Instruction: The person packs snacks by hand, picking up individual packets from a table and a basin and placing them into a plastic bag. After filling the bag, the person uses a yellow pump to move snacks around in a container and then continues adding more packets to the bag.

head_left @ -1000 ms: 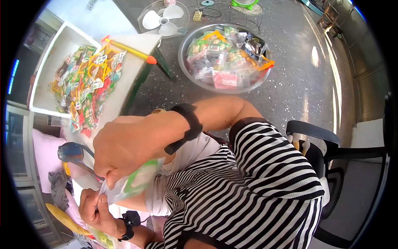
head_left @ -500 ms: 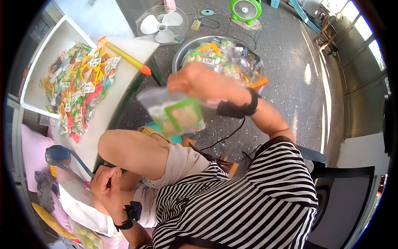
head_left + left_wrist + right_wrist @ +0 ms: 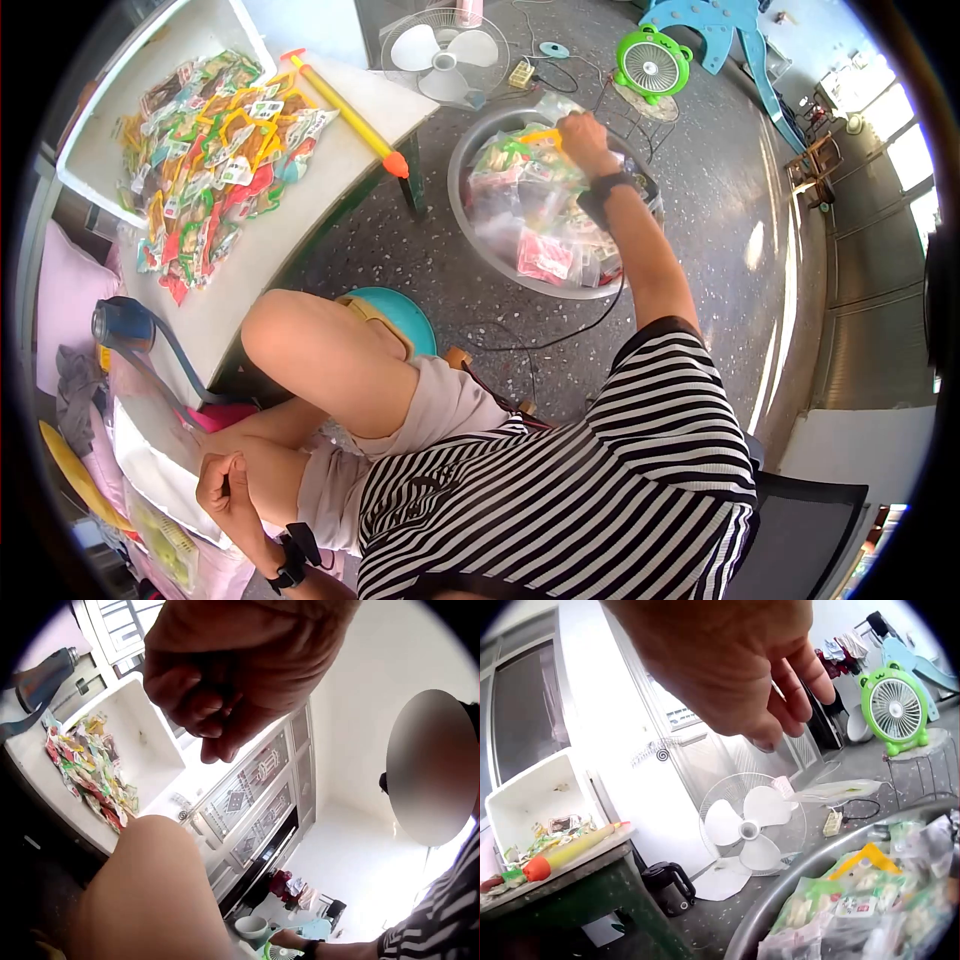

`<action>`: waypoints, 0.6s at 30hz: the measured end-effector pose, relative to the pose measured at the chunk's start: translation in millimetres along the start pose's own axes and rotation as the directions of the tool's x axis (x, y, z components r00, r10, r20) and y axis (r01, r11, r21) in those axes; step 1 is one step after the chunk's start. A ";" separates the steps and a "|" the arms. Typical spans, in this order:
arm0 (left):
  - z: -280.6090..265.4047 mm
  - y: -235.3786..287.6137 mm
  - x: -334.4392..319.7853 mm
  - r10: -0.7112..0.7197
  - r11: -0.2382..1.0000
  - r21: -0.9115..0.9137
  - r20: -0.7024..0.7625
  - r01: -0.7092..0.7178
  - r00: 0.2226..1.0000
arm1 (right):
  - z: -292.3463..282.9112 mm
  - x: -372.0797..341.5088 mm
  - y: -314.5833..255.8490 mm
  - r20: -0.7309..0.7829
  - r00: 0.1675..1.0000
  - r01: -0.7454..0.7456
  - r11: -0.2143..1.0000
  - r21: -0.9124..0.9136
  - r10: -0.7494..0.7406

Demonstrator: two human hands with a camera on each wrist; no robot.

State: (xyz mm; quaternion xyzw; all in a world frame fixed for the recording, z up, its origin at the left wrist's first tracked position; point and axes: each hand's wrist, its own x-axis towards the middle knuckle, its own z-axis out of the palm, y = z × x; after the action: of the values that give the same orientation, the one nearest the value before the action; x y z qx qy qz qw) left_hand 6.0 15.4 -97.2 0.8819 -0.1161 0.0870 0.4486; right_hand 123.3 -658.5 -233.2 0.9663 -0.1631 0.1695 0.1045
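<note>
My right hand (image 3: pixel 588 142) is over the far side of a metal basin (image 3: pixel 462 180) of clear packets. In the right wrist view its fingers (image 3: pixel 810 671) are loosely bent. A clear plastic bag (image 3: pixel 840 790) is seen edge-on below the fingertips, apart from them, above the basin rim. My left hand (image 3: pixel 228 490) is by my bent leg, its fingers curled in with nothing showing between them. The left wrist view shows the same hand (image 3: pixel 240 667) curled up, thumb against the fingers.
A white foam box (image 3: pixel 75 165) of small colourful packets spills onto the table (image 3: pixel 265 240). A yellow tube (image 3: pixel 345 110) with orange ends lies by the table's edge. Behind the basin are a white fan (image 3: pixel 443 62) and a green frog-shaped fan (image 3: pixel 652 66). A blue stool (image 3: pixel 405 312) is beside my knee.
My right hand has gone from my left hand out over the basin, carrying a green-framed bag, and has let it go. The left hand stays by the leg, without the bag.
</note>
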 end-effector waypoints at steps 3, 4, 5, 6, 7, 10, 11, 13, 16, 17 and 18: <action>-15.9 -11.9 -18.4 -0.071 0.998 -0.005 -0.085 0.070 0.994 | 43.7 -34.4 -50.4 0.115 0.992 0.035 0.983 0.180 -0.057; -24.0 -19.6 -23.8 -0.072 0.997 0.004 -0.101 0.073 0.992 | 45.8 -45.0 -72.1 0.167 0.983 0.032 0.964 0.263 -0.079; -34.2 -28.1 -30.0 -0.074 0.997 0.013 -0.118 0.076 0.990 | 40.3 -58.1 -95.2 0.140 0.986 0.025 0.907 0.420 -0.092; -40.7 -30.3 -35.3 -0.077 0.996 0.022 -0.140 0.081 0.987 | 32.7 -69.9 -114.9 0.111 0.988 0.025 0.824 0.566 -0.106; -46.1 -33.5 -40.9 -0.050 0.998 0.016 -0.162 0.054 0.986 | 25.9 -77.8 -129.6 0.068 0.987 0.073 0.784 0.617 -0.146; -61.8 -34.4 -56.2 -0.101 0.987 0.097 -0.239 0.128 0.966 | -8.3 -89.1 -181.8 -0.039 0.960 0.212 0.631 0.746 -0.276; -65.0 -36.0 -62.1 -0.124 0.986 0.078 -0.274 0.151 0.954 | -30.4 -90.2 -194.1 -0.052 0.946 0.239 0.577 0.781 -0.321; -79.2 -53.5 -68.0 -0.135 0.983 0.073 -0.325 0.167 0.936 | -61.3 -88.9 -218.4 -0.091 0.921 0.267 0.443 0.856 -0.379; -93.9 -85.7 -79.6 -0.108 0.965 0.171 -0.430 0.199 0.896 | -106.1 -92.2 -243.6 -0.181 0.900 0.311 0.295 0.903 -0.396; -97.9 -105.9 -82.9 -0.066 0.954 0.228 -0.478 0.196 0.876 | -116.0 -90.8 -248.3 -0.123 0.897 0.256 0.271 0.928 -0.425; -101.7 -114.8 -86.5 -0.080 0.942 0.242 -0.506 0.231 0.859 | -125.7 -90.0 -254.0 -0.104 0.891 0.230 0.242 0.943 -0.441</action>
State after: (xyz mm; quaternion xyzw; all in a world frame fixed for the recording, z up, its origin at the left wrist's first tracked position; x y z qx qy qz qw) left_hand -49.4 174.4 -148.8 0.8941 0.0879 0.2867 0.3327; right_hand 95.5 -366.1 -187.3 0.8672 0.1676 0.1158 -0.4544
